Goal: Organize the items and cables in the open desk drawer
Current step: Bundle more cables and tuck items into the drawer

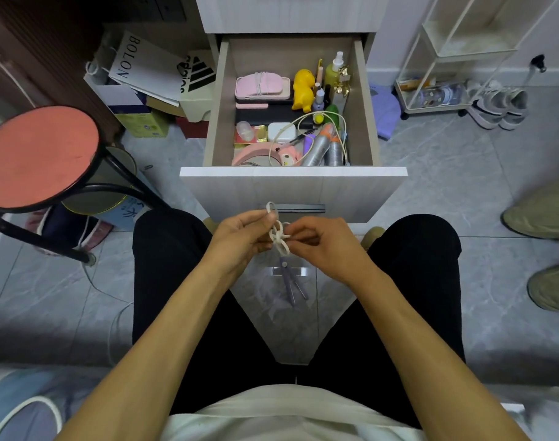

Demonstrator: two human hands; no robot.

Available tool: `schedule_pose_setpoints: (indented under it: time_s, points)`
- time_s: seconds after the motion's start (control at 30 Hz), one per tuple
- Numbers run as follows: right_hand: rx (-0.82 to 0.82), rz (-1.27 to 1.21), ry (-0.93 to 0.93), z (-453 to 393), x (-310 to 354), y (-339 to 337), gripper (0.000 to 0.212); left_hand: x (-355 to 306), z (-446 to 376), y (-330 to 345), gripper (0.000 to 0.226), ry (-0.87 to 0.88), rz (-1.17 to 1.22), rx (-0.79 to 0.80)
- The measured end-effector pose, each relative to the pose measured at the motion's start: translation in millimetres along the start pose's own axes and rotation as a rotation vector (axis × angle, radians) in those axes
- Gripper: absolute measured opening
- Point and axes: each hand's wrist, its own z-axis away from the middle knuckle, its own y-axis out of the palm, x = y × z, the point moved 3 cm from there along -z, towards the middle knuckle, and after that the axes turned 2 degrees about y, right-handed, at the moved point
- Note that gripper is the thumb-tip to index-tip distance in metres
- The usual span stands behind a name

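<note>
Open drawer (364, 100) crowded with bottles, loose white cable (322, 117), red stool (39, 155) beside (left), left hand (240, 240) and right hand (324, 246) fingers pinched on coiled white cord (279, 233).

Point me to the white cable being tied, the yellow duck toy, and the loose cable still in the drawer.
white cable (279, 234): head view, knotted middle between both hands.
yellow duck toy (303, 88): head view, its body.
loose cable (303, 118): head view, top of its loop.

both hands (240, 237) (322, 243) pinch a looped white cable (278, 233) below the open drawer (292, 183)
</note>
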Motion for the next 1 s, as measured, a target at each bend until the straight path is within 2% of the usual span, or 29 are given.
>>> schedule_pose_setpoints:
  time_s: [0.13,0.23,0.37,0.5,0.6,0.73,0.9,1.0]
  points:
    - [-0.142,0.172,-0.08,0.2,-2.7,7.4,0.012,-4.8,4.8,4.5,0.027,0.044,-0.21,-0.01]
    - [-0.182,0.162,-0.057,1.4,-6.4,13.5,0.012,-6.7,2.6,3.9,0.025,0.106,-0.351,-0.018]
    - [-0.211,0.056,-0.058,2.4,-6.4,10.7,0.013,-5.4,4.5,6.4,0.019,0.233,-0.424,-0.026]
    - [-0.151,-0.099,-0.048,5.9,-1.8,7.9,0.01,0.3,2.0,1.9,0.009,0.149,-0.172,-0.162]
    - [-0.146,-0.215,0.029,8.4,-9.1,6.3,0.013,4.6,2.1,7.6,0.008,0.134,-0.136,-0.179]
    - [-0.211,-0.524,0.128,8.9,-13.8,8.1,0.015,4.9,4.3,8.9,0.018,0.255,-0.282,-0.197]
    - [-0.262,-0.663,0.17,7.7,-13.6,7.9,0.016,2.4,4.8,10.0,0.027,0.343,-0.548,-0.138]
    - [-0.256,-0.712,0.192,7.1,-15.1,8.4,0.018,-1.2,2.8,5.1,0.026,0.328,-0.507,-0.138]
